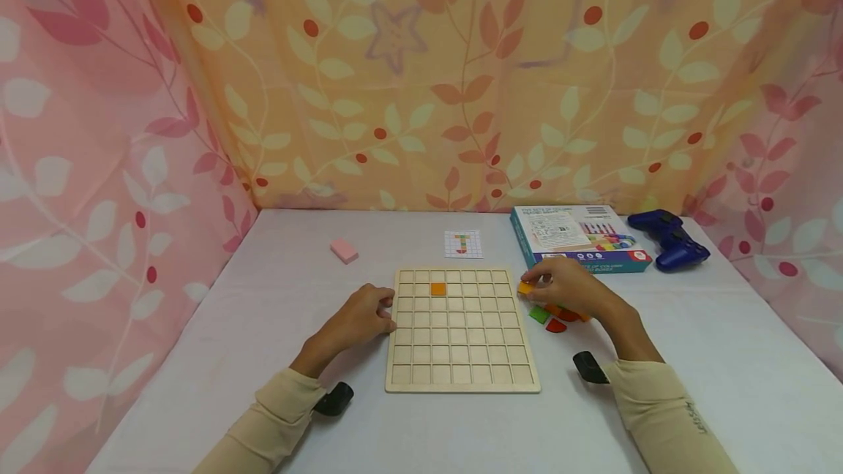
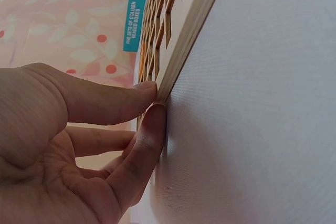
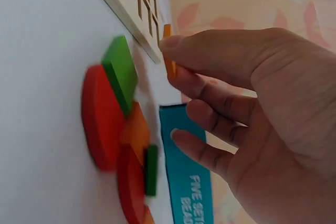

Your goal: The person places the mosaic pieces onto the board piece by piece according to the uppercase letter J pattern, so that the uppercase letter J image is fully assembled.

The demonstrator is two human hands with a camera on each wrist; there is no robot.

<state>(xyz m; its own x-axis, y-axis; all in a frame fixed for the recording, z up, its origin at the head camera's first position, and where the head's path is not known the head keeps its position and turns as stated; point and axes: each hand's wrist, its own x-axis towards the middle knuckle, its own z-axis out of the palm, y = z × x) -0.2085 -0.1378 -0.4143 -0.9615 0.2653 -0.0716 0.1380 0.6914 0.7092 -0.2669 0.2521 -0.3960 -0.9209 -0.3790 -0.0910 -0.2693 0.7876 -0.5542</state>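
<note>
My left hand holds the left edge of a wooden grid board, its fingertips right at the rim. An orange square tile lies in a cell near the board's top. Beside the upper right edge, my right hand pinches another orange square tile between thumb and fingertip; its other fingers are bent loosely. Below that hand lies a small pile of pieces, with a green tile, red rounded pieces and an orange piece, partly covered by the hand in the head view.
Behind the board lies a small pattern card with a coloured figure on a grid. A pink block is at the back left. At the back right are a teal-edged box and a blue game controller. Patterned curtains surround the table.
</note>
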